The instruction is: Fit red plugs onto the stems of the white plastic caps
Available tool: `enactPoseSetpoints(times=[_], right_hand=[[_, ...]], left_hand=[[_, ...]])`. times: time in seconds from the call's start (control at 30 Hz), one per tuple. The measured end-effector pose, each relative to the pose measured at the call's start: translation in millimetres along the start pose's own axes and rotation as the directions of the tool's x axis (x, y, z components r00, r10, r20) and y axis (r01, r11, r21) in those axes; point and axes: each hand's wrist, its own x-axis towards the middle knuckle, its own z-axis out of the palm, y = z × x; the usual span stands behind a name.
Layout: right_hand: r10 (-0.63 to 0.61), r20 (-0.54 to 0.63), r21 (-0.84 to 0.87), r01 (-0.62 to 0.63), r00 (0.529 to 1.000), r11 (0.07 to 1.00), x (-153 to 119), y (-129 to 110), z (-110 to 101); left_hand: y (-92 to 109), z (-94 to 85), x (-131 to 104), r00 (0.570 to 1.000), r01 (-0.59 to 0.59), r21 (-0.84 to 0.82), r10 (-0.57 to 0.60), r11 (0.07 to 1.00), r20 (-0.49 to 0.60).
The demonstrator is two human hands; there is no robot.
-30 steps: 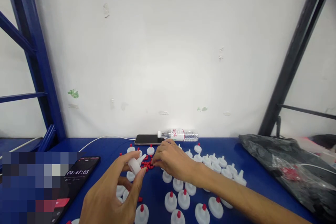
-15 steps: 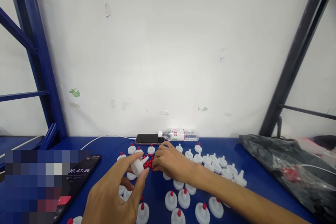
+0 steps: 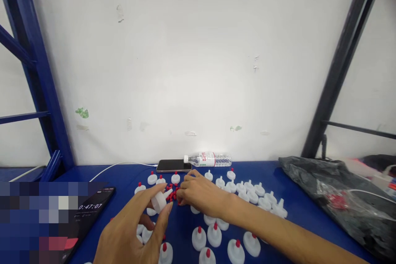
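Note:
Between the thumb and fingers of my left hand (image 3: 131, 227) is a white nozzle cap (image 3: 159, 202), tilted so its bare spout points up and right. My right hand (image 3: 201, 192) reaches across to the small pile of red tip caps (image 3: 171, 192). Its fingers are bent and drawn together at the pile's right edge; what is between the fingertips is hidden. White nozzle caps with red tips, such as this one (image 3: 199, 238), stand around both hands. Others with bare spouts (image 3: 260, 189) are grouped beyond my right forearm.
A phone (image 3: 174, 166) on a white cable and a clear water bottle (image 3: 222, 160) lie by the wall. Another phone (image 3: 98, 198) showing a timer is at the left, partly behind a blurred patch. A dark plastic bag (image 3: 305, 173) lies at the right of the blue table (image 3: 123, 177).
The view has shifted slightly. My left hand still holds the white nozzle cap, and my right fingertips have dipped a little at the edge of the red caps.

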Motion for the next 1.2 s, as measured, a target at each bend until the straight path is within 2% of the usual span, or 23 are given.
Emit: enactPoseSetpoints(times=[0.23,0.37,0.5,0.6,0.83,1.0,1.2], right_hand=[[0.041,-0.016,0.096,-0.04,0.999,0.995,-2.0,2.5,-10.5],[0.061,-0.085,0.251,-0.038,0.995,0.967,-7.2,7.9,-32.5],[0.043,-0.169,0.409,0.031,0.985,0.912,-15.2,10.9,-57.2],[0.026,-0.206,0.482,0.079,0.978,0.872,-19.6,9.6,-67.8],[-0.002,-0.229,0.568,0.135,0.973,0.812,-19.1,6.4,-67.9],[-0.006,-0.23,0.619,0.152,0.973,0.771,-17.5,8.4,-65.1],[-0.003,-0.245,0.645,0.165,0.969,0.746,-17.3,9.9,-63.7]], left_hand=[[-6.0,2.4,1.5,1.0,-0.021,-0.017,0.021,1.0,-0.006],[-3.9,2.2,1.4,1.0,-0.004,-0.021,0.004,1.0,0.0],[-2.1,2.2,-0.8,0.999,0.031,-0.055,-0.031,0.998,0.008],[-3.0,3.3,-1.9,0.999,0.031,-0.065,-0.031,0.997,0.008],[-2.2,5.0,-1.4,0.997,-0.001,-0.087,0.007,0.996,0.078],[-0.6,6.5,-1.8,0.997,-0.029,-0.083,0.035,0.996,0.066],[-6.9,6.7,-1.3,1.0,0.024,-0.017,-0.024,1.0,0.009]])
